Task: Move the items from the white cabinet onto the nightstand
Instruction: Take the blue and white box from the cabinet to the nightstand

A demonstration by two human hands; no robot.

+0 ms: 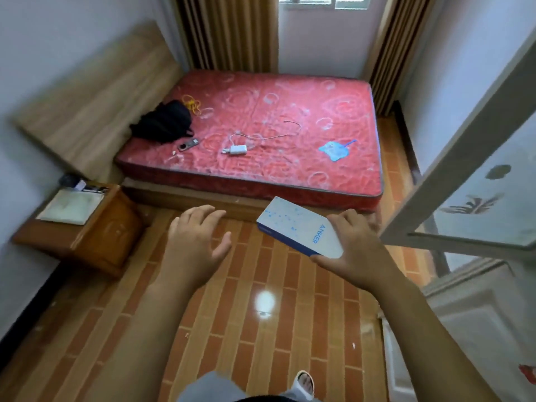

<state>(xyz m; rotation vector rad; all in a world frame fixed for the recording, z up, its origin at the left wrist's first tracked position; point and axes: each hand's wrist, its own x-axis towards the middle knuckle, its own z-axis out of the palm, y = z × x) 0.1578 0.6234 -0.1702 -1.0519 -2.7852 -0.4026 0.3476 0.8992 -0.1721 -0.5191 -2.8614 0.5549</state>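
Open floor (pixel 237 285) lies before the nightstand (pixel 95 233).

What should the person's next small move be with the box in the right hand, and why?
Probably carry the white and blue box left toward the nightstand. The right hand already grips it in the air over the floor, the left hand is free, and the nightstand stands off to the left.

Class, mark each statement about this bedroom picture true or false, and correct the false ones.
1. The right hand holds a white and blue cardboard box. True.
2. The left hand grips a black bag. False: it is open and holds nothing; the black bag lies on the red mattress.
3. A white charger plug lies on the mattress. True.
4. The brown wooden nightstand stands right of the bed. False: left.
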